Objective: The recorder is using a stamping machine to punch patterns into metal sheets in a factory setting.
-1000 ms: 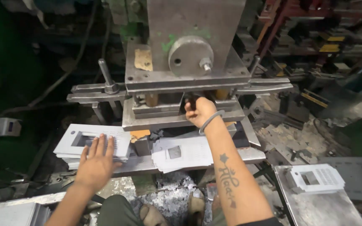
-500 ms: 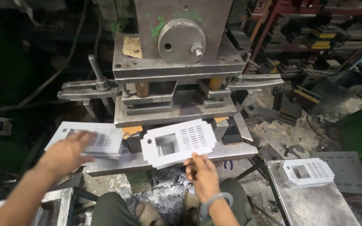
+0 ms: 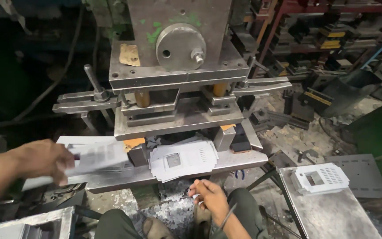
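Note:
My left hand (image 3: 40, 160) is at the left edge, gripping a white sheet-metal plate (image 3: 96, 158) lifted off the stack on the left of the press bed; the plate is motion-blurred. My right hand (image 3: 209, 198) hangs low over my lap, just below the bed's front edge, with loosely curled fingers and nothing in it. Directly above it, a loose pile of white punched plates (image 3: 183, 160) with a square window and slots lies on the steel bed (image 3: 244, 158). The die opening of the press (image 3: 177, 113) sits behind the pile with nothing in it.
A metal table (image 3: 328, 212) at the right carries a stack of white punched plates (image 3: 319, 179). A lever handle (image 3: 94, 84) sticks up at the press's left. Metal scrap covers the floor (image 3: 288, 141), and my knees (image 3: 124, 221) are below the bed.
The punched plate that was in the air now lies on the pile on the bed. My right hand has sunk lower. My left hand has picked up a plate from the left stack.

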